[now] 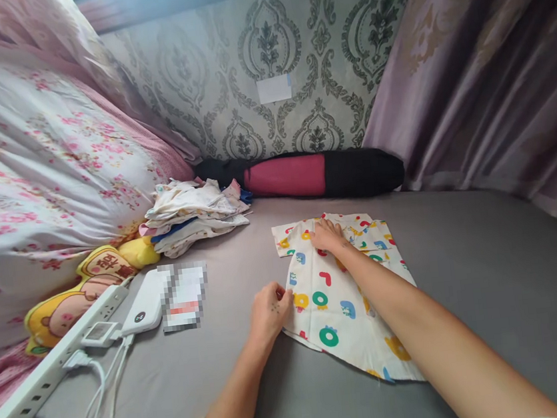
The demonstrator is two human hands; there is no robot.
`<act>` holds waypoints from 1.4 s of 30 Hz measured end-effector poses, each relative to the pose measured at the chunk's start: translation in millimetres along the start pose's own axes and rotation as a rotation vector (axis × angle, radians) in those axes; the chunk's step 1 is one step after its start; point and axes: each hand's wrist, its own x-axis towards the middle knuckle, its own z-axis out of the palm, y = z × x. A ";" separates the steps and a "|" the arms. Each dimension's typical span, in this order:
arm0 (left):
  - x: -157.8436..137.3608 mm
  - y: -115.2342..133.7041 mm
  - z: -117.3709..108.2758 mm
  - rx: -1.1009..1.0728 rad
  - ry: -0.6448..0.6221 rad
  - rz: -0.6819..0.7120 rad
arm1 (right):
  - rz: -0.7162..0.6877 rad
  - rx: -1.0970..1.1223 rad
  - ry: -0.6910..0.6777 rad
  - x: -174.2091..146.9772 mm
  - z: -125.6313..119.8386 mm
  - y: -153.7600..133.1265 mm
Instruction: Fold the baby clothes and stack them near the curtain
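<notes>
A small white short-sleeved garment [330,310], printed with coloured letters, lies spread on a grey bed surface [260,399]. My left hand [270,309] pinches its left edge between thumb and fingers. Near the collar end, my right hand [328,235] rests on top of the cloth with its fingers stretched out. My right forearm crosses over the garment and hides part of its right side.
A pile of folded clothes [193,212] lies at the back left. A power strip [55,368], white power bank [145,301], cables and a yellow plush toy [68,307] are at the left. Behind lies a long black and red roll [285,180] by the wall.
</notes>
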 end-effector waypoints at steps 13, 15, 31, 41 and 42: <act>1.3 -1.5 -2.6 0.009 -0.005 -0.018 | -0.233 0.038 0.036 1.0 -5.7 -91.7; 1.3 -1.3 -3.0 0.018 -0.008 -0.022 | -0.226 0.041 0.023 -0.1 -1.5 -100.0; 1.6 1.1 -5.4 -0.039 -0.027 0.017 | 0.050 0.413 0.054 2.6 -23.0 -59.1; -2.8 8.6 -5.2 -0.407 -0.182 0.024 | 0.093 0.752 0.202 -14.1 -43.1 14.6; -4.3 10.5 -5.6 -0.447 -0.204 0.023 | 0.100 0.774 0.212 -16.5 -44.1 19.7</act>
